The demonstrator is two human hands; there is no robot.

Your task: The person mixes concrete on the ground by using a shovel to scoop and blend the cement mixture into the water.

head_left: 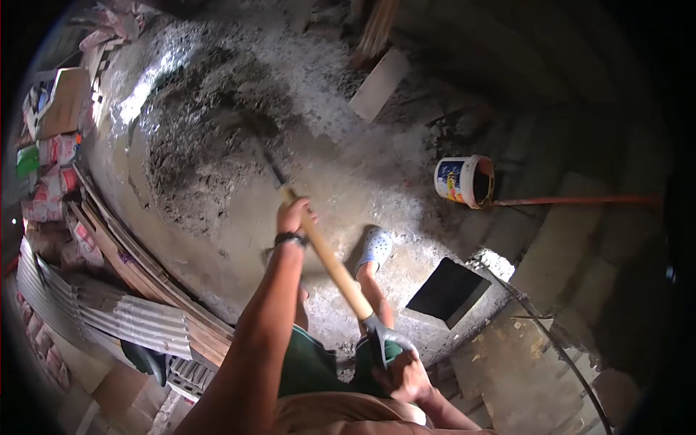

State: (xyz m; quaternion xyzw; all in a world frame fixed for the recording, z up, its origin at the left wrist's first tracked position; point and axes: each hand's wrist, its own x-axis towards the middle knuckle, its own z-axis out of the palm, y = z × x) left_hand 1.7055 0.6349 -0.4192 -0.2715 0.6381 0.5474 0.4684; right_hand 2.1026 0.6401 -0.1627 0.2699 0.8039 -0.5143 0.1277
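Observation:
I hold a shovel (330, 264) with a wooden shaft slanting from lower right to upper left. My left hand (294, 215), with a dark band at its wrist, is wrapped round the lower shaft near the metal socket. Around the grey grip at the top end, my right hand (407, 377) is closed, close to my body. The shovel's blade is blurred and partly sunk in a heap of wet grey mortar (196, 167) spread over the floor, so its edge cannot be made out.
A white bucket (457, 180) lies on its side at the right, by a reddish bar (580, 200). Near my clog (376, 248) is a black box-like object (449, 291). Long boards (138, 264) and corrugated sheets (130, 312) line the left. A flat slab (379, 84) lies beyond.

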